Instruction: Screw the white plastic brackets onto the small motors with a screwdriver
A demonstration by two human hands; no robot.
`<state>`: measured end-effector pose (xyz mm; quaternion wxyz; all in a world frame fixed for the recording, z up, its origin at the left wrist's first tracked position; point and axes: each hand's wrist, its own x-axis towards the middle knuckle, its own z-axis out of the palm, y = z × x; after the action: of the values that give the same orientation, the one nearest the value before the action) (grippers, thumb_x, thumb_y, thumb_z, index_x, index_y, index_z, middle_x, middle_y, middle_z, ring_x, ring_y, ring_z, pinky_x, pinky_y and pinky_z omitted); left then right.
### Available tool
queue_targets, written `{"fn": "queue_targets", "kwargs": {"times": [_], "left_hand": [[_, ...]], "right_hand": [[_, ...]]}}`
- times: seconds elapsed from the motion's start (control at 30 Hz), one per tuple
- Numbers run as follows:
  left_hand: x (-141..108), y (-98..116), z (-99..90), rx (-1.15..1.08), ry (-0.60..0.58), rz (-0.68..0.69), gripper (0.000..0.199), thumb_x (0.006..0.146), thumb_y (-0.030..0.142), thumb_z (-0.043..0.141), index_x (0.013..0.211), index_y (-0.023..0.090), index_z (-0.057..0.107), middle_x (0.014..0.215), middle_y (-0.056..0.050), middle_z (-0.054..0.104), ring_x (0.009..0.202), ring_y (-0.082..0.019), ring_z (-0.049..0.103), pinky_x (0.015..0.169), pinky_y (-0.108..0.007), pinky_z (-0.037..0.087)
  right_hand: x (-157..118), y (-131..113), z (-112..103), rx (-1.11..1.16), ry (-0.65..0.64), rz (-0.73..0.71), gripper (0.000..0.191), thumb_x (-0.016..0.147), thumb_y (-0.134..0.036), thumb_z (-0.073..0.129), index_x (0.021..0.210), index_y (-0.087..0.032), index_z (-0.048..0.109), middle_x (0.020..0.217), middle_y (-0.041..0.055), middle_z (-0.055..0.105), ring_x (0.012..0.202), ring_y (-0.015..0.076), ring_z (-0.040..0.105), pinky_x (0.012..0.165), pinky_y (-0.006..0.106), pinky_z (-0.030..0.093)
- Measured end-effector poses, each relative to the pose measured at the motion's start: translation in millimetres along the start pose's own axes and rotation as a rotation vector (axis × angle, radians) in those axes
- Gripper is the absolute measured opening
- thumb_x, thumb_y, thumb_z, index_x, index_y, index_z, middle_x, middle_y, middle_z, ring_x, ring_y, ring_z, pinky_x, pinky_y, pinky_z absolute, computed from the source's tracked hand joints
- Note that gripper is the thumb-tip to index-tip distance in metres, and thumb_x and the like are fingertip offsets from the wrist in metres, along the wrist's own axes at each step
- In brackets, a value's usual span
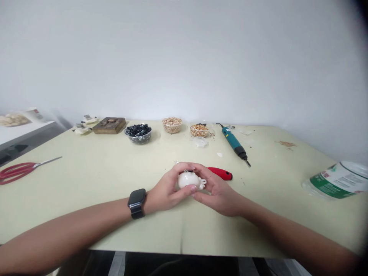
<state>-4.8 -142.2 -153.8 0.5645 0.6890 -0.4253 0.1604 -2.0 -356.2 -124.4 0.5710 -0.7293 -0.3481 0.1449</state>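
A small, glossy white rounded piece (188, 180) with a little loop at its right end sits between my two hands, above the middle of the table. My left hand (168, 189), below a black wristwatch (137, 203), curls round its left side with the thumb on its front. From the right, my right hand (220, 193) closes round the loop end, fingers along the back. Just behind the hands lies a tool with a red handle (221, 173); my fingers hide its middle, and a thin metal tip shows at the left.
On the pale table (115, 230) stand a tub of black pieces (138, 133), two tubs of small tan bits (172, 125) and a wooden block (109, 125) at the back. A teal electric screwdriver-like tool (234, 143), red scissors (23, 170) and a labelled plastic jar (337, 180) lie around.
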Motion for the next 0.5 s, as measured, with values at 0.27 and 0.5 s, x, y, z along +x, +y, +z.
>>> {"fn": "queue_targets", "kwargs": {"times": [0.27,0.5], "left_hand": [[-6.1,-1.7,0.7,0.028,0.032,-0.06,0.046,0.105,0.027,0.062,0.146,0.03,0.041,0.138,-0.01,0.057,0.123,-0.022,0.062,0.105,-0.039,0.054],[-3.6,-1.6,3.7,-0.004,-0.017,-0.106,0.043,0.11,0.027,0.049,0.148,0.031,0.03,0.157,-0.013,0.043,0.143,-0.023,0.049,0.12,-0.047,0.043]], "right_hand": [[4.0,4.7,7.0,0.038,0.025,-0.042,0.054,0.099,-0.022,0.066,0.149,-0.031,0.046,0.139,0.0068,0.058,0.126,0.0209,0.061,0.103,0.035,0.056],[6.8,5.4,8.6,-0.032,0.084,-0.064,0.052,0.101,-0.024,0.063,0.15,-0.034,0.048,0.15,0.0056,0.051,0.126,0.021,0.059,0.099,0.033,0.055]]}}
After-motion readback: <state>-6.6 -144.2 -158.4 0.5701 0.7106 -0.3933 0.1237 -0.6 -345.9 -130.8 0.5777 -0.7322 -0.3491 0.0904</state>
